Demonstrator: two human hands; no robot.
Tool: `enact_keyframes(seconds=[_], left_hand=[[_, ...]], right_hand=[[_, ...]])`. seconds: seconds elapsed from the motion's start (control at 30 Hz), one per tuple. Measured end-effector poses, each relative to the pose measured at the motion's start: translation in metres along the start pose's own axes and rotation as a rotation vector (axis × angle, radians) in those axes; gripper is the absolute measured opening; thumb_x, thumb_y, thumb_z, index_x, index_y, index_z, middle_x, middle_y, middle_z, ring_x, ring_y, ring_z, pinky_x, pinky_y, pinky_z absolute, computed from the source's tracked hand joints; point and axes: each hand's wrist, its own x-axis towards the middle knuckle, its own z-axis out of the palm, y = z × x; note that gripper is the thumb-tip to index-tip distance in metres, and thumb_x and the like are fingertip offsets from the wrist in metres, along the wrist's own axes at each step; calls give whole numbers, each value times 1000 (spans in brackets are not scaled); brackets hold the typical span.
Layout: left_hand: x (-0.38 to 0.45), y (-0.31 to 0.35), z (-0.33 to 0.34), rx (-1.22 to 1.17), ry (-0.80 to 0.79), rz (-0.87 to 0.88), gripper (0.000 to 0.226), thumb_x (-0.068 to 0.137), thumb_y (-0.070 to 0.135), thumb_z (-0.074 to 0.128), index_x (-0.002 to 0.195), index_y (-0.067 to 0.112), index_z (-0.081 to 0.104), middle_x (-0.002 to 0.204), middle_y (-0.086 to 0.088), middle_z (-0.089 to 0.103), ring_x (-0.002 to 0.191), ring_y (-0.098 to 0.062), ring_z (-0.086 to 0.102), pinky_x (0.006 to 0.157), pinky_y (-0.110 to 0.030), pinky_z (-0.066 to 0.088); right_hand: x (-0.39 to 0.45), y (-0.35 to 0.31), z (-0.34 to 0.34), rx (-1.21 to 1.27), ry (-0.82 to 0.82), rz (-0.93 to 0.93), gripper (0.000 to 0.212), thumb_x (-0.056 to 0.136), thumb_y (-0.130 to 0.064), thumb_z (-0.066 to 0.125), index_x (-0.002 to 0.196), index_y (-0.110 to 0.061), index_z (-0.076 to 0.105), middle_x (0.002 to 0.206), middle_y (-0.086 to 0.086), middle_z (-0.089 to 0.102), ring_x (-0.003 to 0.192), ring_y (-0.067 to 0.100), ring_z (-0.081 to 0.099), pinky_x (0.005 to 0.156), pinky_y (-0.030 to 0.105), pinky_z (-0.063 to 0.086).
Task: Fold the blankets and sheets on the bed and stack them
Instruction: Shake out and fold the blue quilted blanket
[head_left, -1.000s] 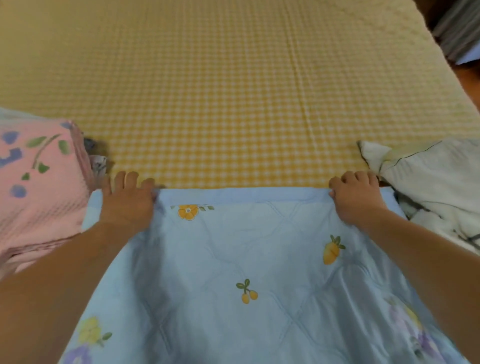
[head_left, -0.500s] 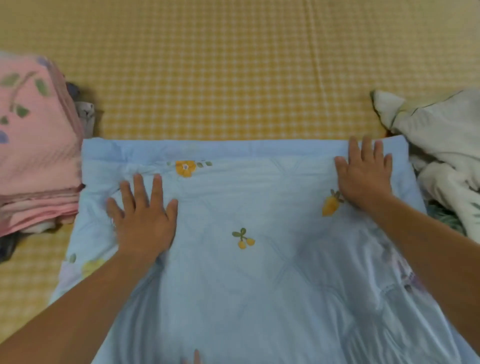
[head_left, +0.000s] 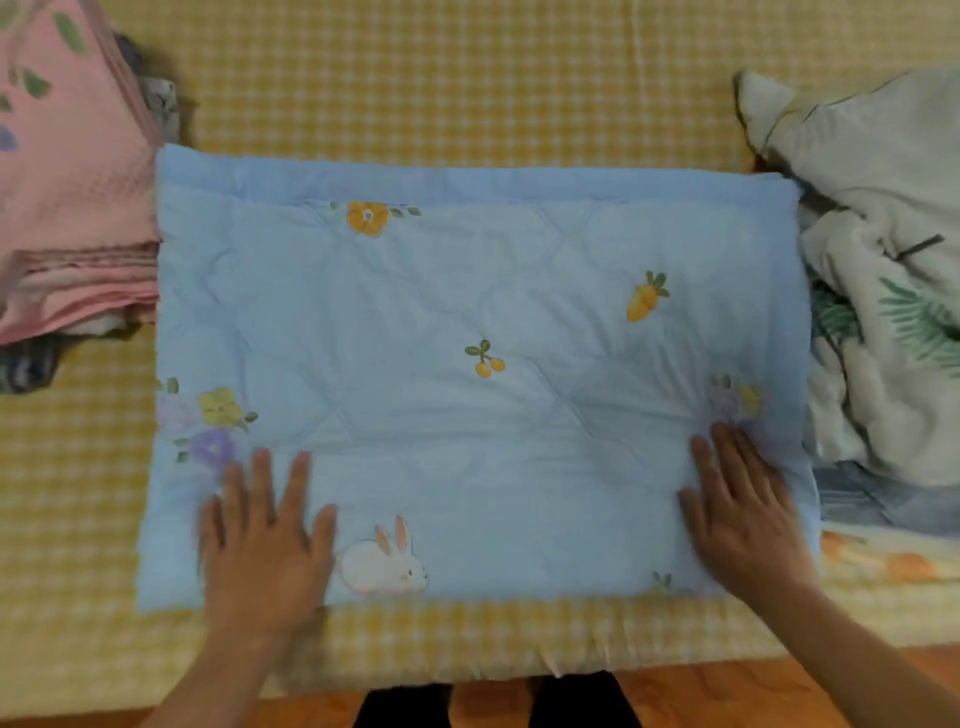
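Left hand (head_left: 262, 540) and right hand (head_left: 745, 519) both lie flat with fingers spread, pressing the near corners of the blue quilt (head_left: 467, 374), gripping nothing. The quilt sits as a neat folded rectangle in the middle of the yellow checked bed (head_left: 467, 78), printed with a rabbit, carrot and flowers. Folded pink blankets (head_left: 67, 208) are stacked just left; a crumpled white leaf-print sheet (head_left: 883, 260) at right looks unfolded, so I judge the task partway done
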Motion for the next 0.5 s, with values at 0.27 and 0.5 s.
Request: enact_keyframes(seconds=[0.27,0.5], left_hand=[[12,-71,-71,-944,-142,-570,62,92,50,68,140,13,53,129,-16,67,110,-39,66,97,-54,52],[12,-100,-137,-1147,-295,-443,32,86,31,79,111,12,72,96,-9,79,85,-34,76,76,-44,60]], right_hand=[[-17,-86,-8,235,217,84,55,91,-24,44,143,-6,49,150,23,42,140,43,36,115,56,28],[-16,-115,-10,268,158,212,61,87,-31,46,144,-9,45,152,21,39,140,41,35,115,55,31]])
